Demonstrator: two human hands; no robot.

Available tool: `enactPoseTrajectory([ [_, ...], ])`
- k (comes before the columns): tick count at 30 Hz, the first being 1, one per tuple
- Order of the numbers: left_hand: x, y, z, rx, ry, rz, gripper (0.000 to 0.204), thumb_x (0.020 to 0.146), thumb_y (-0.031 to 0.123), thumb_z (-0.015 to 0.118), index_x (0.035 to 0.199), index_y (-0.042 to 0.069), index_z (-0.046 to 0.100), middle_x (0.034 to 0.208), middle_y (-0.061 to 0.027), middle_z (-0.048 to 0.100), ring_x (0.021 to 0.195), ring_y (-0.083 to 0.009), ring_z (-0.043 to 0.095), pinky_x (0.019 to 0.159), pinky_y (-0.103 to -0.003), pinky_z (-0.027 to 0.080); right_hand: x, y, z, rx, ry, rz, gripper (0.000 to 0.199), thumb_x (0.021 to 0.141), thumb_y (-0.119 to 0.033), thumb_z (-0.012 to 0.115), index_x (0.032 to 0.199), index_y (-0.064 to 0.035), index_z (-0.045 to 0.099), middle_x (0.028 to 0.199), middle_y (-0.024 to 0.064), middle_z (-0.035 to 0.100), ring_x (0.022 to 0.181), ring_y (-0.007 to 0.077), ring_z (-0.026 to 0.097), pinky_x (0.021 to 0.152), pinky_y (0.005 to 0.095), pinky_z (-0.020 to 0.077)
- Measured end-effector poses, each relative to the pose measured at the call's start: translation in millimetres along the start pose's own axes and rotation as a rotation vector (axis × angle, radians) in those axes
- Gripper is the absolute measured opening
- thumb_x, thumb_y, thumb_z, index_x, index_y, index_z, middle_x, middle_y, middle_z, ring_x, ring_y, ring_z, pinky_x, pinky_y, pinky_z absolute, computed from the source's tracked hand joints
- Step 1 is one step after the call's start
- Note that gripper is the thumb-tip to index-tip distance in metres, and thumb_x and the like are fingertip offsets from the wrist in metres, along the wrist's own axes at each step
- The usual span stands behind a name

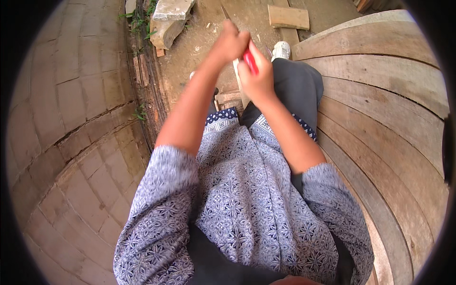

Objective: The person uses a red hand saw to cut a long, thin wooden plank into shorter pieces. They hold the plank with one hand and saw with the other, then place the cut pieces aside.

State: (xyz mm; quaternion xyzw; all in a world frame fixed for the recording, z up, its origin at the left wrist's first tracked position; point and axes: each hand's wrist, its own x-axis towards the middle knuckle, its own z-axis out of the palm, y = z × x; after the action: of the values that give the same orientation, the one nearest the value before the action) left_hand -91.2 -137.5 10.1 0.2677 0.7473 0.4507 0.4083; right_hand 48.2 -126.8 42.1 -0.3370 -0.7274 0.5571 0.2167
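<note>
The right hand [258,78] is closed around a red-handled tool [250,61]. The left hand [231,42] is closed on the top of a pale narrow wooden stick [239,78], which runs down from it, just beside the right hand, over the knees.

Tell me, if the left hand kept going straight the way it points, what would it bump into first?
Probably the bare dirt ground. The left hand points up the picture, away from the body, gripping a thin stick-like piece. Beyond it only dirt shows, with a wooden block off to the right. Depth is hard to judge.
</note>
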Motion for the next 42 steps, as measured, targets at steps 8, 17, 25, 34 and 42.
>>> enactPoseTrajectory([
  [8, -7.2, 2.4, -9.4, 0.028, -0.074, 0.67, 0.04, 0.098, 0.027, 0.044, 0.075, 0.003, 0.065, 0.091, -0.0155, 0.066, 0.095, -0.0351, 0.061, 0.101, -0.047, 0.043, 15.3, 5.9, 1.8, 0.016, -0.073, 0.136, 0.041, 0.083, -0.012, 0.063, 0.122, -0.0023, 0.058, 0.089, 0.0151, 0.068, 0.079, 0.0241, 0.068, 0.071, 0.0334, 0.0518],
  [17, -126.3, 27.8, 21.5, 0.046, -0.107, 0.78, 0.035, 0.089, 0.029, 0.048, 0.062, 0.007, 0.053, 0.063, -0.0139, 0.05, 0.064, -0.0358, 0.049, 0.068, -0.046, 0.04, -118.3, -54.0, -34.6, -0.006, -0.091, 0.023, 0.036, 0.086, -0.007, 0.063, 0.12, 0.0032, 0.054, 0.088, 0.0181, 0.067, 0.081, 0.0283, 0.07, 0.07, 0.0368, 0.0522],
  [25, -34.8, 4.2, 12.3, 0.107, -0.076, 0.663, 0.043, 0.095, 0.036, 0.04, 0.07, 0.006, 0.057, 0.069, -0.0139, 0.059, 0.067, -0.0318, 0.057, 0.067, -0.044, 0.044, -32.2, -29.2, -12.3, -0.066, -0.023, 0.033, 0.036, 0.091, -0.016, 0.063, 0.121, 0.0024, 0.056, 0.086, 0.0169, 0.067, 0.078, 0.0229, 0.067, 0.07, 0.0354, 0.0511],
  [34, -12.6, 6.6, 7.9, -0.005, 0.002, 0.547, 0.051, 0.093, 0.039, 0.04, 0.066, 0.002, 0.062, 0.061, -0.0139, 0.058, 0.058, -0.0283, 0.057, 0.061, -0.04, 0.045, -0.9, -20.1, -7.1, 0.068, -0.037, 0.131, 0.025, 0.087, -0.015, 0.06, 0.103, 0.0034, 0.06, 0.077, 0.0135, 0.065, 0.068, 0.0192, 0.063, 0.062, 0.0335, 0.0486],
  [42, -142.8, 56.3, 20.3, 0.041, -0.079, 0.715, 0.034, 0.089, 0.025, 0.042, 0.063, 0.009, 0.056, 0.062, -0.0097, 0.054, 0.061, -0.0302, 0.05, 0.068, -0.04, 0.04, -128.4, -86.8, -57.1, 0.143, -0.182, 0.164, 0.05, 0.085, 0.001, 0.053, 0.134, 0.0075, 0.046, 0.11, 0.0178, 0.063, 0.105, 0.0224, 0.063, 0.091, 0.0334, 0.0485],
])
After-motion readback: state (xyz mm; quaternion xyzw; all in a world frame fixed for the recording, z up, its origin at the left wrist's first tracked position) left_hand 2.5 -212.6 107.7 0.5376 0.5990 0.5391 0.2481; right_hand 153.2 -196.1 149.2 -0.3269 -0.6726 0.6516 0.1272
